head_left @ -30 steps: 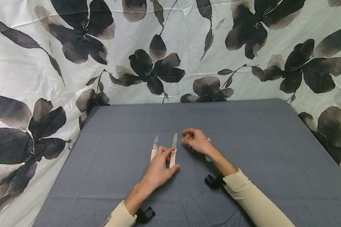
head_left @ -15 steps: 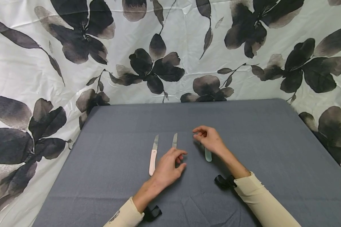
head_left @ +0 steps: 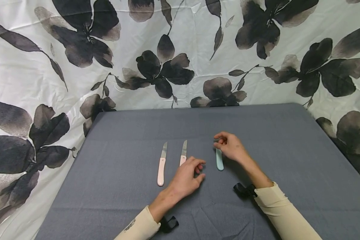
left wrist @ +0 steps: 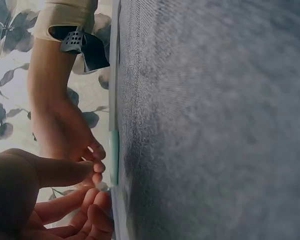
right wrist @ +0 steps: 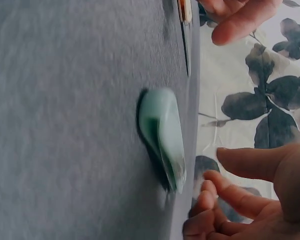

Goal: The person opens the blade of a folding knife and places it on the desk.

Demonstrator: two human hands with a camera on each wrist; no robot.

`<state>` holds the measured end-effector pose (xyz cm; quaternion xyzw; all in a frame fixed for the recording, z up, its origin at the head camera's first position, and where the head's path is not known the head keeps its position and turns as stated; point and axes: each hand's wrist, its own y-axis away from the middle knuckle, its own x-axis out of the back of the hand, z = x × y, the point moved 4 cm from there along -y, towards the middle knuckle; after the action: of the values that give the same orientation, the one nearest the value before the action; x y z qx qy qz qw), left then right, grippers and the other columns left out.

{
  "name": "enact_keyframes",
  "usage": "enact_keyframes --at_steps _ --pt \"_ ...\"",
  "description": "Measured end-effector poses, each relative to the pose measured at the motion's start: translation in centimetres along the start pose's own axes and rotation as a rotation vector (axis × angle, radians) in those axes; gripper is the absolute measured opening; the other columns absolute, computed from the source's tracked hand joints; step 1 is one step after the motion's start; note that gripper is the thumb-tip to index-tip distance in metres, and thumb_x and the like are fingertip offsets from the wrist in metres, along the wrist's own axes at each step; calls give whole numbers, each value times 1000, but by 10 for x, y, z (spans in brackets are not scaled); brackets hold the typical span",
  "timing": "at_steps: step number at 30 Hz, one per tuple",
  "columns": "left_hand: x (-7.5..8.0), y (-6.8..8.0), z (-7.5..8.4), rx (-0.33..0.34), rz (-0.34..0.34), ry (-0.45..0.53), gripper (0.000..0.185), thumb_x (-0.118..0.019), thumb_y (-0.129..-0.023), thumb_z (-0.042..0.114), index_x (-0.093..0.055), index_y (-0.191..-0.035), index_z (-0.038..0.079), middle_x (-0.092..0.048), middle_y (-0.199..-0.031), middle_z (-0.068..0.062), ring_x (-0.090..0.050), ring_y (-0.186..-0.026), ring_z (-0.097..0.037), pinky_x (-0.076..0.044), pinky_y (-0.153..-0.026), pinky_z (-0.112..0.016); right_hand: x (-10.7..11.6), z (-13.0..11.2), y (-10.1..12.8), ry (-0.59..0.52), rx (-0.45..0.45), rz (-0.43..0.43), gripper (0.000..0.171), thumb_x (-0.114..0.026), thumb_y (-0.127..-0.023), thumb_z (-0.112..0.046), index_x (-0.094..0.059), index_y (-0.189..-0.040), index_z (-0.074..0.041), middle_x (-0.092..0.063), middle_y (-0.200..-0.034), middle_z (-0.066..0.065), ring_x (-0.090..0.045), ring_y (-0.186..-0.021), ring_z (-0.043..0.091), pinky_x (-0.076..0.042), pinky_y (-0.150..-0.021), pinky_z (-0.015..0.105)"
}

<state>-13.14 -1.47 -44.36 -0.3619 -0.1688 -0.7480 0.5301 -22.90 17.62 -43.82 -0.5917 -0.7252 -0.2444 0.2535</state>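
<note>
A pink-handled knife [head_left: 161, 171] lies on the grey cloth, its blade pointing to the far side. Right of it is a second pink-handled knife [head_left: 183, 155], whose lower handle is hidden behind my left hand [head_left: 187, 176]. That hand hovers with loosely bent fingers and holds nothing. A mint-green handle [head_left: 219, 160] with a slot along it, clearer in the right wrist view [right wrist: 162, 130], lies farther right; its far end is covered in the head view. My right hand [head_left: 232, 146] is above that end, fingers loosely bent, with nothing visible between them.
The grey cloth-covered table [head_left: 123, 133] extends around the hands. A white floral curtain [head_left: 195, 90] hangs behind its far edge. Black wrist camera mounts [head_left: 169, 224] stick out below both wrists.
My left hand has let go of the second pink-handled knife and moved right. My right hand has also shifted right, over the mint-green handle. The knives stay in place.
</note>
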Motion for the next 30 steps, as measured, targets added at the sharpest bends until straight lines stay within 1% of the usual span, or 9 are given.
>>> enact_keyframes --at_steps 6,12,15,20,25,30 --pt "-9 -8 2 21 -27 38 39 -77 -92 7 -67 -130 2 -66 -105 -6 -61 -89 -13 -51 -80 -21 5 7 -4 73 -5 -45 35 -69 -99 -14 -64 -127 5 -63 -94 14 -56 -77 20 -44 -65 30" --pt "-16 -18 5 56 -65 47 47 -78 -92 9 -62 -135 -1 -65 -109 -7 -62 -89 -11 -50 -80 -19 7 12 -6 80 -1 -97 30 -67 -99 -13 -67 -123 5 -63 -94 13 -54 -77 20 -43 -66 30" --pt "-19 -21 5 71 -73 36 50 -79 -92 11 -62 -137 -1 -65 -109 -6 -61 -88 -9 -50 -79 -19 7 13 -7 82 5 -122 28 -67 -99 -12 -68 -121 5 -63 -94 13 -54 -77 19 -44 -66 29" --pt "-19 -23 7 79 -81 0 53 -79 -91 14 -61 -139 0 -65 -110 -3 -60 -87 -7 -50 -79 -19 7 13 -6 72 -15 -134 24 -67 -99 -12 -70 -116 5 -64 -93 12 -55 -78 19 -45 -67 28" --pt "-21 -28 7 88 -99 -20 58 -80 -92 17 -58 -143 1 -62 -110 -3 -56 -82 -4 -48 -74 -18 9 11 -5 85 -41 -131 22 -69 -98 -13 -70 -111 4 -65 -91 12 -55 -76 18 -44 -66 29" --pt "-21 -32 8 106 -120 -58 62 -81 -92 21 -56 -146 3 -59 -108 -3 -50 -75 -2 -43 -67 -17 9 12 -5 97 -75 -130 22 -70 -97 -15 -70 -110 3 -65 -92 11 -55 -77 19 -44 -67 29"
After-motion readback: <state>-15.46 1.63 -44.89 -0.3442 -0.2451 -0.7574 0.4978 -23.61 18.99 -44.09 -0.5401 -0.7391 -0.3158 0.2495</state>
